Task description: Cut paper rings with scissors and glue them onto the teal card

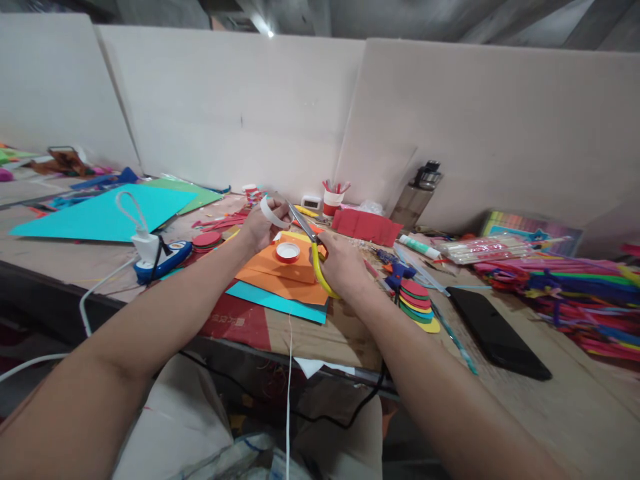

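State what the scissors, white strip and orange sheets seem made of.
Scissors blades: likely metal, grey with a sheen; yellow handles: probably smooth plastic, evenly coloured. White strip: perhaps paper, matte and curling. Orange sheets: likely paper or card, thin, matte.

The brown surface has a red printed patch at its front edge. On the left lie a large blue sheet, a green sheet and a blue power strip, with red discs just beside it. In the middle, a smaller blue sheet lies beneath orange paper. Toward the back stand a small clock, a cup and a bottle. On the right are a glue stick, a glue gun, coloured discs, a pencil, a black phone and bundled pipe cleaners.
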Action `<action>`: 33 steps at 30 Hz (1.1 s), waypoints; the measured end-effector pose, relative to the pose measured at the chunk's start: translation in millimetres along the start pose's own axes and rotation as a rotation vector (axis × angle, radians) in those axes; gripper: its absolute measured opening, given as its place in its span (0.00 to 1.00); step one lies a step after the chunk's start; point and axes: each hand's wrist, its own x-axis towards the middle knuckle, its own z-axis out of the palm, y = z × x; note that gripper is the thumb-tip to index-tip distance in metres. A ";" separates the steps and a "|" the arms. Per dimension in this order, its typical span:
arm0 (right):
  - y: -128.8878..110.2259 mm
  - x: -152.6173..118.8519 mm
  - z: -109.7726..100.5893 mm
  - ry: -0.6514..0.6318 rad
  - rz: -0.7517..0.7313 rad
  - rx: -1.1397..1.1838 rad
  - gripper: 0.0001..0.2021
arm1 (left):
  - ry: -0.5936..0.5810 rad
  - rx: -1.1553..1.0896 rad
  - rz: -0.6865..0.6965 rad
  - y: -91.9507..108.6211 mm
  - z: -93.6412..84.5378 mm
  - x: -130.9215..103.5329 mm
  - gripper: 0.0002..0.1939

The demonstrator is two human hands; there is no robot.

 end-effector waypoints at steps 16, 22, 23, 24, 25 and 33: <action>-1.6 2.1 -1.7 -0.027 0.033 0.013 0.17 | -0.044 -0.043 0.003 -1.6 -2.8 2.5 0.11; -1.3 2.8 -3.3 -0.020 0.017 0.019 0.16 | -0.049 -0.034 -0.018 0.8 -2.8 1.9 0.11; -1.2 2.8 -3.4 -0.020 0.015 0.018 0.16 | -0.055 -0.027 -0.007 1.1 -3.5 2.1 0.11; -1.1 2.9 -3.5 -0.021 0.013 0.017 0.16 | -0.061 -0.022 0.008 1.1 -4.4 2.5 0.11; -1.1 3.0 -3.4 -0.024 0.012 0.015 0.16 | -0.068 -0.021 0.026 1.1 -5.4 3.0 0.10; 0.5 2.5 -0.4 -0.002 -0.005 0.006 0.15 | -0.035 -0.016 0.131 1.1 -6.4 3.1 0.08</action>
